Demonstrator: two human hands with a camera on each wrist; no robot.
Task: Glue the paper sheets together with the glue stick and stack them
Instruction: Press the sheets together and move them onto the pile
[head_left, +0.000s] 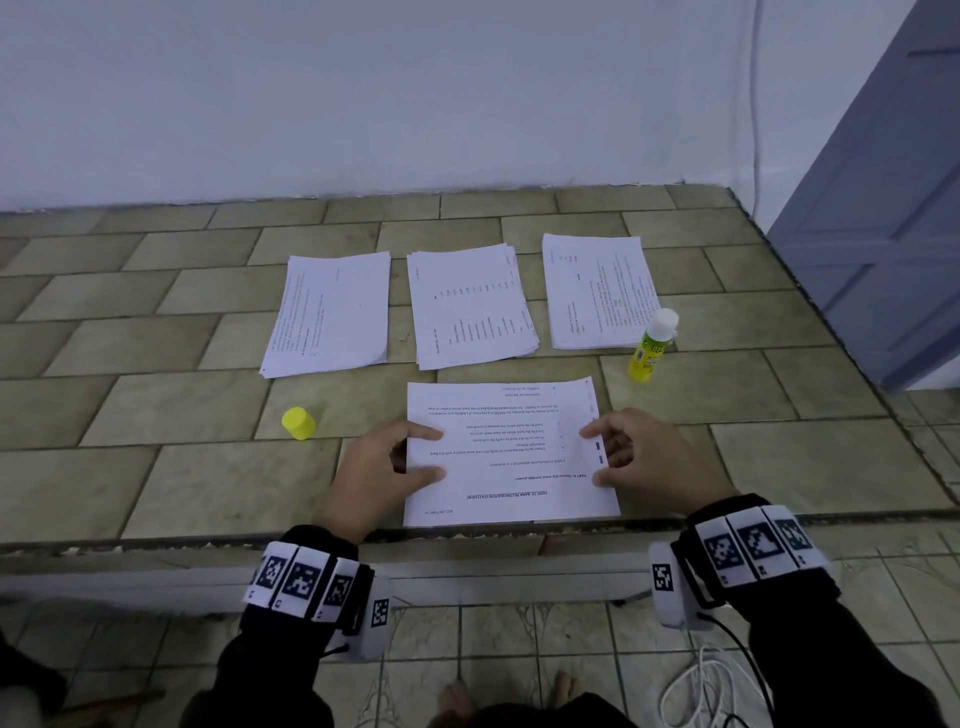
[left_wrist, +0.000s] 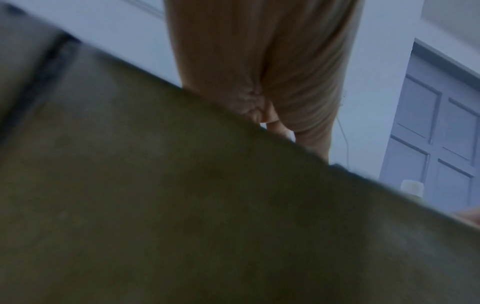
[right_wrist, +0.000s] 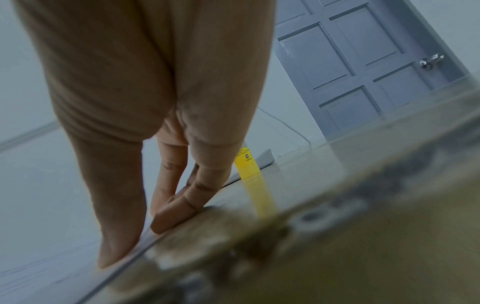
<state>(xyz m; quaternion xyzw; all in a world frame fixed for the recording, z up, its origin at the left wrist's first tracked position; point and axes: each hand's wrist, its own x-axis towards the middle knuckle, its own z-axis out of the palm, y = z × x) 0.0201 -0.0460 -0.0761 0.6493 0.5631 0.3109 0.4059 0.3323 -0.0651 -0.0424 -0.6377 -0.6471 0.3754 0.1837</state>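
Note:
A printed paper sheet (head_left: 511, 457) lies flat at the front of the tiled counter (head_left: 208, 488), its text upside down to me. My left hand (head_left: 439, 453) rests its thumb and forefinger on the sheet's left edge. At the right edge, my right hand (head_left: 592, 454) does the same. In the right wrist view its fingers (right_wrist: 179, 207) are nearly straight, tips down at the edge of the sheet (right_wrist: 39, 205). The uncapped yellow glue stick (head_left: 652, 345) stands upright to the back right, touched by neither hand. Its yellow cap (head_left: 298, 423) sits left of the sheet.
Three paper stacks lie in a row behind the sheet: left (head_left: 330, 314), middle (head_left: 470, 306), right (head_left: 597, 291). The counter's front edge (head_left: 182, 543) runs just under my wrists. A white wall is behind, a grey door (head_left: 883, 234) to the right, and white cables (head_left: 711, 686) on the floor.

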